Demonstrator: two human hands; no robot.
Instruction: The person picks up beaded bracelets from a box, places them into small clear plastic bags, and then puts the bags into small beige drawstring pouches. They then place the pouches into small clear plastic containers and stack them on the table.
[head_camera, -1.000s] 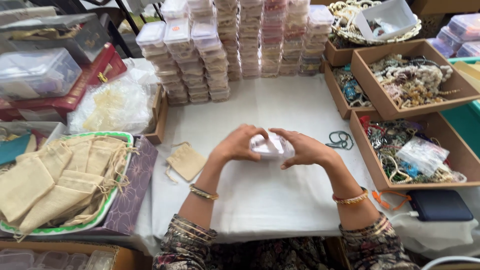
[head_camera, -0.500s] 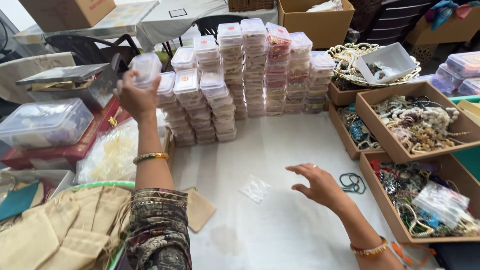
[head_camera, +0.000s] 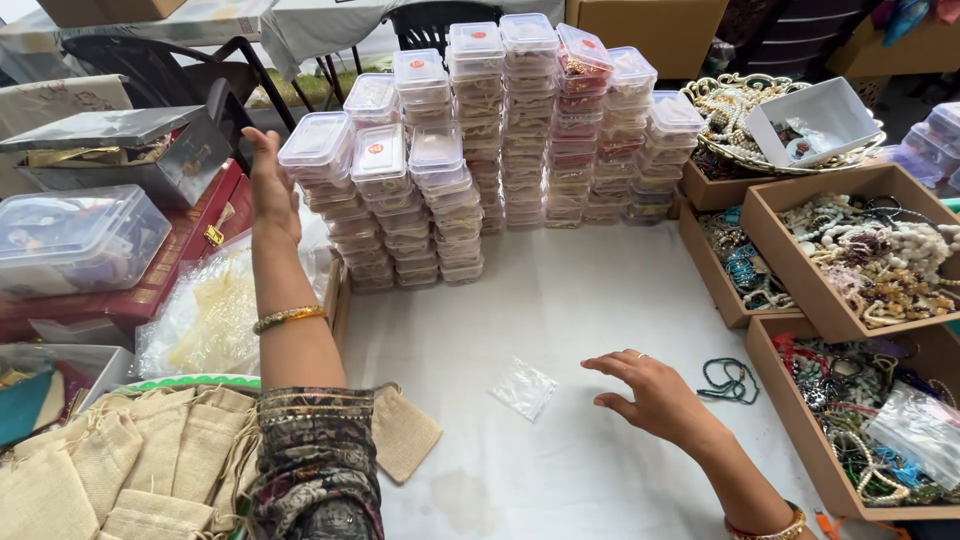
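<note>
Left hand (head_camera: 268, 180) raised with fingers spread, palm flat, gripping nothing; it sits just beside the top clear plastic box (head_camera: 318, 140) of the nearest stack, to the hand's right (contact cannot be confirmed). Beyond that box, further stacks of lidded boxes (head_camera: 520, 110). Right hand (head_camera: 655, 393) hovers low over the white table cover (head_camera: 560, 290), fingers loosely curled and parted, empty. Small clear plastic pouch (head_camera: 524, 387) lies flat on the cover just left of its fingertips, not touching. Green bead string (head_camera: 732, 379) lies near the hand's right side.
</note>
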